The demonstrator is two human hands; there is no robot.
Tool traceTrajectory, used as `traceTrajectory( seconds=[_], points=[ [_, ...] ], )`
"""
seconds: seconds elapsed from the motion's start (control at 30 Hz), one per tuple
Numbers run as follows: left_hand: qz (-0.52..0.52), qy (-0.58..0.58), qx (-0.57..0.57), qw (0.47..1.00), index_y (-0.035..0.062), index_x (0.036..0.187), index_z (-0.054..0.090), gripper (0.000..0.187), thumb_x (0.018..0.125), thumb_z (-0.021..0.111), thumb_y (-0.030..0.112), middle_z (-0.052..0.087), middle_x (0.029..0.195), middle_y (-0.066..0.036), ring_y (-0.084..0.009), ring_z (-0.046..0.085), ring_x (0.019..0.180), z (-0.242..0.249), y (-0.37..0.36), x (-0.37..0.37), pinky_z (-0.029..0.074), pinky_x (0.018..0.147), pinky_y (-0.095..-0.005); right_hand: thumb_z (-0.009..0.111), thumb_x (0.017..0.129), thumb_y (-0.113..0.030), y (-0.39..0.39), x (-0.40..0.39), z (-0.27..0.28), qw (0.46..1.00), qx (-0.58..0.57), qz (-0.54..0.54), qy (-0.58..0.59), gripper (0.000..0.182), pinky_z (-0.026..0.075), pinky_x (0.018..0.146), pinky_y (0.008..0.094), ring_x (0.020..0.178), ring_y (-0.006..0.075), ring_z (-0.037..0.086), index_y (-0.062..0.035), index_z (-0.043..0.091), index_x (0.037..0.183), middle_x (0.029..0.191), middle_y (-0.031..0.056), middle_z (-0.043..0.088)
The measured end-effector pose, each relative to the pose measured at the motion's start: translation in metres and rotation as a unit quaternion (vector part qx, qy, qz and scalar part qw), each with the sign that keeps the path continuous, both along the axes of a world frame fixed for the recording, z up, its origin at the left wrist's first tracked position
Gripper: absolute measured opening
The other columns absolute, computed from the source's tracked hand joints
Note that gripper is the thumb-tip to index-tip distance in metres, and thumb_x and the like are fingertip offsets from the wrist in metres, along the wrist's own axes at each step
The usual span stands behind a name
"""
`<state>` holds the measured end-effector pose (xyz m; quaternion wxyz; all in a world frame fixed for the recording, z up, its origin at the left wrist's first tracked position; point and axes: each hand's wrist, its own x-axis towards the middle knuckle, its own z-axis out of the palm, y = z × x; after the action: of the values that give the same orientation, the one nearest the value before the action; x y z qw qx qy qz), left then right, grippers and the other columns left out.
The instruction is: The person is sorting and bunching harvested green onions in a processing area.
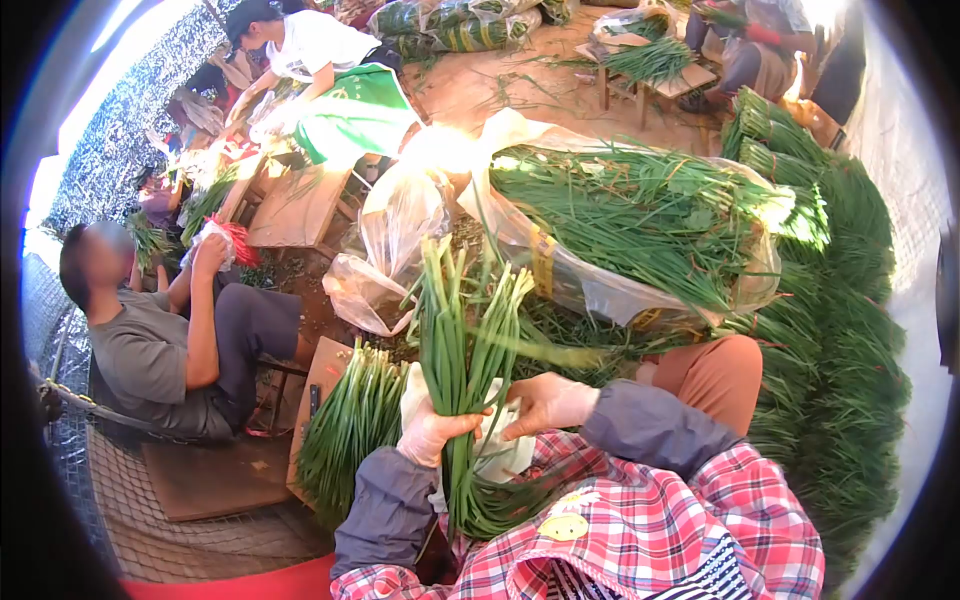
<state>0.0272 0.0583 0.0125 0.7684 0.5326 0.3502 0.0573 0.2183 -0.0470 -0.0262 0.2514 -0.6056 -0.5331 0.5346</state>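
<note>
My left hand (436,432) is wrapped round the lower middle of a bunch of garlic chives (462,365), held upright with the pale cut ends on top. The green leaf tips bend down over my lap. Close to the bunch's right side is my right hand (552,404), its fingers loosely bent and apart with no thing visible in them. A white cloth (500,455) lies behind the bunch. To the left, more chives (355,425) are piled on a wooden board (322,375). A blurred yellowish streak, perhaps a leaf, shows above my right hand.
Ahead stands a large open plastic bag (590,285) of loose green chives (630,215). Stacked chives (830,350) line the right side. A person (150,340) sits at the left holding red ties (238,238). Others work farther back, near a wooden table (295,215).
</note>
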Motion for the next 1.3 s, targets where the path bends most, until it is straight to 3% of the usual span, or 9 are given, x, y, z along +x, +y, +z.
traceTrajectory(
  seconds=[0.13,0.23,0.33,0.47,0.63,0.87,1.07,1.13,1.3],
  points=[
    [0.027,0.017,-0.018,0.999,-0.0007,0.107,0.055,0.039,0.069,0.063,0.000,0.062,0.090,-0.012,-0.0180,0.059,0.066,0.008,-0.008,-0.024,0.048,0.059,-0.0292,0.085,0.056,-0.034,-0.015,0.034,0.026,0.906,0.366,-0.183,-0.109,0.093,0.048,0.080,0.0344,0.089,0.0237,0.061,-0.0022,0.039,0.131,0.100,0.0115,0.060],
    [-0.014,0.017,-0.016,1.000,0.0003,0.107,0.056,0.039,0.069,0.065,0.001,0.062,0.088,-0.009,-0.0165,0.058,0.067,0.007,-0.014,-0.026,0.047,0.061,-0.0286,0.086,0.043,-0.045,0.015,0.053,0.022,0.889,0.252,-0.205,-0.323,0.128,0.035,0.099,0.0406,0.117,0.0411,0.046,0.0032,0.017,0.139,0.125,0.0270,0.047],
    [-0.047,0.054,0.014,0.997,0.0024,0.108,0.057,0.041,0.069,0.068,0.004,0.061,0.088,-0.004,-0.0134,0.057,0.072,0.004,-0.020,-0.025,0.046,0.064,-0.0270,0.086,0.044,-0.046,0.038,0.046,0.013,0.949,0.242,-0.141,-0.147,0.132,0.033,0.102,0.0398,0.119,0.0358,0.047,0.0024,0.010,0.141,0.128,0.0246,0.046],
    [-0.041,0.058,0.018,0.997,0.0024,0.111,0.057,0.044,0.069,0.068,0.002,0.061,0.089,-0.004,-0.0133,0.057,0.075,-0.003,-0.026,-0.032,0.046,0.066,-0.0266,0.079,0.059,-0.039,0.073,0.043,-0.026,0.973,0.221,-0.012,0.070,0.082,0.043,0.088,0.0349,0.103,0.0296,0.057,-0.0047,0.048,0.125,0.108,0.0182,0.060],
    [-0.127,0.032,-0.093,0.987,-0.0014,0.113,0.054,0.046,0.069,0.065,0.005,0.063,0.093,-0.011,-0.0159,0.058,0.070,0.008,-0.023,-0.040,0.047,0.062,-0.0276,0.068,0.069,-0.028,0.041,0.042,-0.017,0.979,0.116,0.059,-0.158,0.038,0.048,0.079,0.0395,0.090,0.0334,0.061,-0.0130,0.064,0.104,0.091,0.0174,0.064],
    [-0.137,0.060,-0.099,0.984,-0.0018,0.114,0.053,0.046,0.070,0.065,0.007,0.063,0.099,-0.013,-0.0191,0.060,0.071,0.021,-0.037,-0.068,0.050,0.062,-0.0309,0.063,0.081,-0.029,0.026,0.138,-0.105,0.936,0.032,-0.289,-0.197,0.034,0.050,0.076,0.0395,0.085,0.0332,0.063,-0.0028,0.060,0.103,0.096,0.0180,0.064],
    [-0.382,0.263,0.376,0.802,0.0034,0.128,0.039,0.064,0.070,0.064,0.014,0.061,0.086,-0.023,-0.0376,0.061,0.080,0.033,-0.037,-0.067,0.049,0.069,-0.0451,0.071,0.069,-0.031,0.013,0.133,-0.087,0.937,-0.058,0.086,-0.334,0.060,0.046,0.088,0.0335,0.102,0.0315,0.058,-0.0117,0.055,0.123,0.108,0.0179,0.062],
    [-0.432,0.274,0.441,0.737,0.0044,0.126,0.039,0.064,0.067,0.064,0.014,0.061,0.080,-0.020,-0.0382,0.061,0.074,0.034,-0.043,-0.061,0.048,0.063,-0.0478,0.068,0.077,-0.022,0.027,0.150,-0.081,0.994,0.002,-0.103,0.021,0.060,0.040,0.098,0.0346,0.118,0.0259,0.050,-0.0104,0.046,0.132,0.128,0.0159,0.052],
    [-0.501,0.234,0.493,0.671,0.0060,0.126,0.041,0.065,0.067,0.066,0.016,0.059,0.074,-0.018,-0.0370,0.061,0.068,0.038,-0.042,-0.034,0.048,0.058,-0.0455,0.071,0.075,-0.031,0.053,0.038,0.035,0.932,0.217,0.244,0.155,0.070,0.028,0.106,0.0320,0.126,0.0216,0.040,-0.0081,0.042,0.134,0.134,0.0152,0.046]
  ],
)
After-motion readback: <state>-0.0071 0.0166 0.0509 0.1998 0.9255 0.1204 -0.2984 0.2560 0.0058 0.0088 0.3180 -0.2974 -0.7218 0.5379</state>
